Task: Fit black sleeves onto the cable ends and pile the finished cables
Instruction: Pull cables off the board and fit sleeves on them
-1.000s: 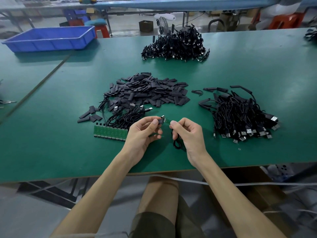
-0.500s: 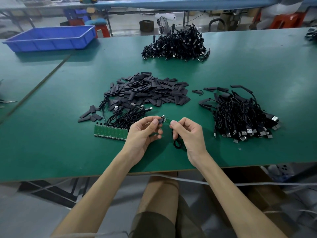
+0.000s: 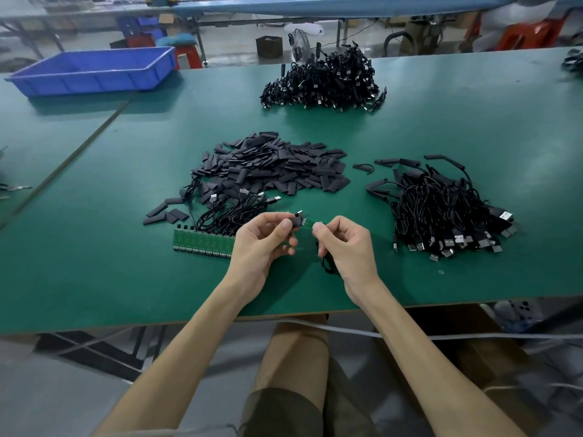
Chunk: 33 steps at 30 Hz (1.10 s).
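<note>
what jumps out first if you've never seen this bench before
First the two hands at the middle of the green table: the left hand pinches a black sleeve and the right hand pinches a cable end right beside it. Behind them spreads a heap of loose sleeves, with a tangled cable pile to the right and a second cable pile farther back. A blue tray sits far left.

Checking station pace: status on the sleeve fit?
Left hand pinches black sleeve. Right hand pinches green board end of cable, bare, not yet sleeved. Loose cables lie just beyond left hand.
</note>
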Available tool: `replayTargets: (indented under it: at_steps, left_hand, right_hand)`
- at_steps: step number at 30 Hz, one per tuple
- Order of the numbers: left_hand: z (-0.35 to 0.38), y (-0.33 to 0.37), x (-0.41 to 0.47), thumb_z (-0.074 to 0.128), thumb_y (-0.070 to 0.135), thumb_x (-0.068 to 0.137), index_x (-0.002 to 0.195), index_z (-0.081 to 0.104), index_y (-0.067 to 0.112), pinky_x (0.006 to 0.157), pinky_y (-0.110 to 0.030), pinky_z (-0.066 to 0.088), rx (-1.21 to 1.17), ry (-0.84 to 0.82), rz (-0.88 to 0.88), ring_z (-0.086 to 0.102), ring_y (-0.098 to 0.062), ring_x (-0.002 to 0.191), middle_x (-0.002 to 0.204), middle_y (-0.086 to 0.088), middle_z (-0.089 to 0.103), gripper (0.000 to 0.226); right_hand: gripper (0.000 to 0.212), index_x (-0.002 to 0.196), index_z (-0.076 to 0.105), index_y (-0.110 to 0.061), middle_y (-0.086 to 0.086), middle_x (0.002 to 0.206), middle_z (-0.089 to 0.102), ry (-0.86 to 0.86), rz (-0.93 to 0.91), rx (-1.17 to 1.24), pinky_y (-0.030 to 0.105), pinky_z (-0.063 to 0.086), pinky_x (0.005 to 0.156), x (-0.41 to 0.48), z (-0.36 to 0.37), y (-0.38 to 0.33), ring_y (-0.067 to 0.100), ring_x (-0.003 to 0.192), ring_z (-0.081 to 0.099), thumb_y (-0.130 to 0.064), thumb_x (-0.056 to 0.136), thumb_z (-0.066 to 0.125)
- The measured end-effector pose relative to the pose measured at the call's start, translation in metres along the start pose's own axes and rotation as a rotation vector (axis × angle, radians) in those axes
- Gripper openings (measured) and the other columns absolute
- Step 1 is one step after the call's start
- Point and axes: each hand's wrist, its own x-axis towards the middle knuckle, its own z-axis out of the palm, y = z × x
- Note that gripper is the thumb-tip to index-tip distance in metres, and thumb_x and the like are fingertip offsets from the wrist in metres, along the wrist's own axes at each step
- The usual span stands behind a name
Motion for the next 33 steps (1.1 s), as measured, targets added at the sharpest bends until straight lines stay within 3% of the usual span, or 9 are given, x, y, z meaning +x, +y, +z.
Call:
replayTargets:
  at_steps: [6, 11, 17, 21, 26, 30, 33]
  left_hand:
    - [-0.003, -0.005, -0.001, 0.073, 0.008, 0.092, 0.106, 0.073, 0.005, 0.063, -0.027, 0.056, 0.235, 0.109, 0.158, 0.066, -0.018, 0.067, 0.093, -0.012, 0.075, 0.015]
    - [-0.005, -0.008, 0.000, 0.075, 0.011, 0.091, 0.099, 0.076, 0.010, 0.063, -0.027, 0.057, 0.273, 0.171, 0.136, 0.067, -0.019, 0.063, 0.087, -0.013, 0.076, 0.008]
    - [-0.004, -0.005, -0.002, 0.071, 0.008, 0.093, 0.101, 0.075, 0.008, 0.065, -0.029, 0.057, 0.267, 0.136, 0.143, 0.066, -0.022, 0.063, 0.090, -0.014, 0.075, 0.009]
    - [-0.001, -0.005, -0.003, 0.067, 0.003, 0.095, 0.102, 0.073, 0.006, 0.065, -0.029, 0.058, 0.330, 0.117, 0.167, 0.066, -0.021, 0.064, 0.090, -0.016, 0.072, 0.009]
    - [0.001, -0.003, -0.003, 0.064, 0.003, 0.098, 0.101, 0.070, 0.004, 0.066, -0.029, 0.057, 0.388, 0.079, 0.171, 0.065, -0.020, 0.065, 0.084, -0.003, 0.070, 0.008]
    - [0.005, -0.003, -0.003, 0.057, 0.003, 0.101, 0.100, 0.068, 0.004, 0.068, -0.035, 0.059, 0.500, 0.020, 0.184, 0.064, -0.022, 0.062, 0.074, -0.010, 0.067, 0.011]
    - [0.008, -0.002, -0.005, 0.054, 0.002, 0.102, 0.103, 0.067, 0.002, 0.065, -0.029, 0.057, 0.509, 0.004, 0.195, 0.064, -0.020, 0.061, 0.074, -0.013, 0.065, 0.013]
  right_hand:
    - [0.033, 0.066, 0.058, -0.015, -0.002, 0.054, 0.061, -0.018, -0.008, -0.049, 0.023, 0.048, 0.065, -0.001, 0.001, -0.002, 0.010, 0.055, 0.054, -0.022, 0.095, 0.072]
    - [0.031, 0.068, 0.059, -0.014, -0.001, 0.055, 0.063, -0.053, -0.027, -0.147, 0.030, 0.047, 0.062, -0.002, 0.003, -0.003, 0.012, 0.056, 0.055, -0.025, 0.094, 0.073]
    - [0.031, 0.069, 0.058, -0.010, -0.001, 0.055, 0.063, -0.070, -0.026, -0.173, 0.030, 0.047, 0.060, -0.003, 0.003, -0.003, 0.010, 0.054, 0.055, -0.023, 0.093, 0.074]
    - [0.030, 0.071, 0.058, -0.005, -0.004, 0.054, 0.059, -0.100, -0.033, -0.171, 0.021, 0.044, 0.057, -0.003, 0.001, -0.002, 0.008, 0.053, 0.054, -0.019, 0.093, 0.074]
    - [0.030, 0.073, 0.058, -0.003, -0.007, 0.055, 0.056, -0.124, -0.033, -0.165, 0.018, 0.042, 0.056, -0.002, -0.001, -0.001, 0.009, 0.053, 0.052, -0.016, 0.093, 0.074]
    - [0.028, 0.074, 0.058, -0.002, -0.006, 0.055, 0.054, -0.114, -0.027, -0.151, 0.019, 0.040, 0.054, -0.001, -0.002, -0.001, 0.009, 0.052, 0.050, -0.015, 0.093, 0.074]
    - [0.027, 0.075, 0.060, -0.003, -0.007, 0.055, 0.054, -0.092, -0.021, -0.137, 0.017, 0.039, 0.054, -0.002, -0.002, -0.001, 0.007, 0.052, 0.048, -0.017, 0.094, 0.074]
